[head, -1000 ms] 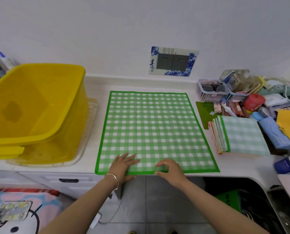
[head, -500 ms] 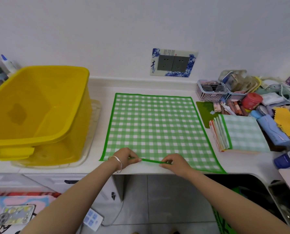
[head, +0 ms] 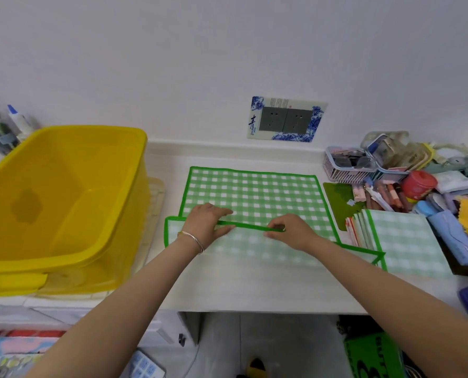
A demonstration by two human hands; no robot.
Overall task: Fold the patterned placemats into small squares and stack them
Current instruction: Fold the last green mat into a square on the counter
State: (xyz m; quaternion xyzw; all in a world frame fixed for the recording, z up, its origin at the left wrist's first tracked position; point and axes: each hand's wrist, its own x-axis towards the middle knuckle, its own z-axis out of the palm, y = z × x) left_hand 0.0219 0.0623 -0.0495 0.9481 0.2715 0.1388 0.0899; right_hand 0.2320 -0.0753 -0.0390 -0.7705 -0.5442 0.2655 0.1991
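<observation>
A green-and-white checked placemat point(head: 254, 192) with a green border lies on the white counter. Its near edge is lifted and carried over the mat toward the wall, so the pale underside point(head: 249, 246) faces up. My left hand point(head: 208, 222) pinches that green edge on the left. My right hand point(head: 290, 230) pinches the same edge a little to the right. A stack of folded placemats point(head: 402, 241), a pale green checked one on top, lies at the right, touching the mat's corner.
A large yellow plastic tub point(head: 61, 197) stands at the left on a tray. At the back right sit a small basket point(head: 347, 166), a red tin point(head: 418, 182), pens, cloths and a blue case point(head: 456, 236). A wall socket point(head: 286, 120) is behind the mat.
Both hands went from lying on the mat's near edge to pinching it and have carried it up and away from me, folding the mat over itself.
</observation>
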